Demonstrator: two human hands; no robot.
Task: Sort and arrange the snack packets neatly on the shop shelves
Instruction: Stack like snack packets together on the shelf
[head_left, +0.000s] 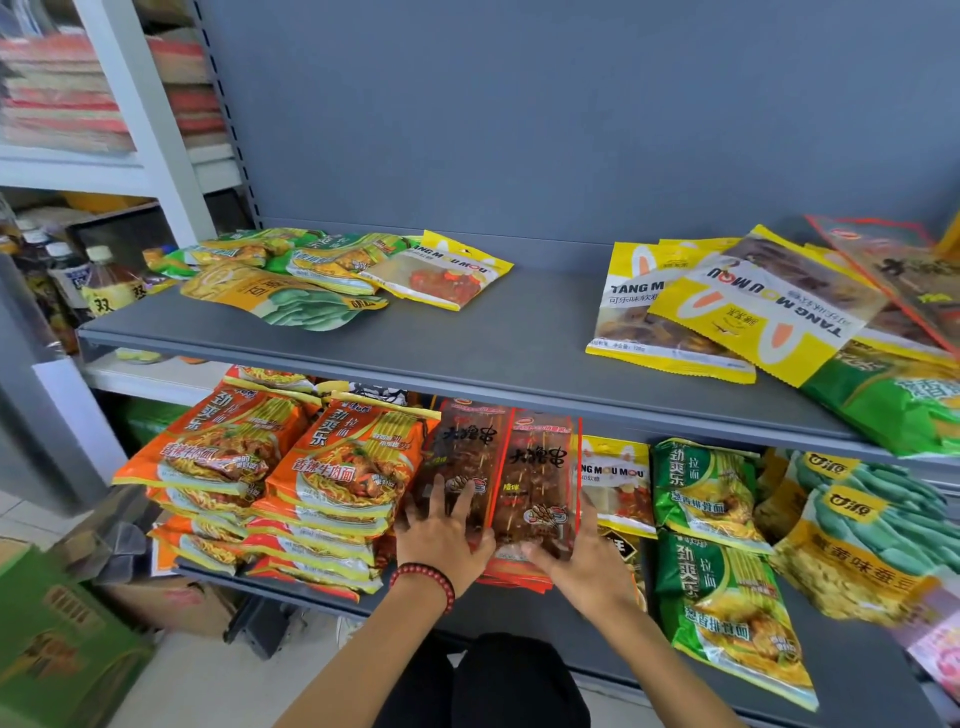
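Both hands are on the lower shelf (862, 670), at two red-edged, dark brown skewer snack packets that lie side by side. The left hand (441, 540), with a red bead bracelet (426, 574) on its wrist, lies flat on the lower half of the left skewer packet (467, 452). Its grip is fully open, with fingers spread and straight, pressing rather than holding. The right hand (582, 566) has a closed grip on the bottom right corner of the right skewer packet (540, 467), with the thumb across the front near the bottom edge and the fingers curled round the right side. More red packets show beneath these two.

Just left of the skewer packets stand two stacks of orange noodle packets (343, 467). To the right lies a yellow Tang Mou Mou packet (618, 483), then green noodle packets (701, 488), and further right green-and-yellow broad bean packets (857, 545).

The upper shelf (493, 343) carries a loose heap of green and yellow packets (291, 280) at its left end. At its right end lie overlapping yellow Tang Mou Mou packets (727, 306), some upside down, and the shelf's middle is bare grey.

Bottles (109, 286) stand on a rack at far left, and a green carton (57, 649) sits on the floor.
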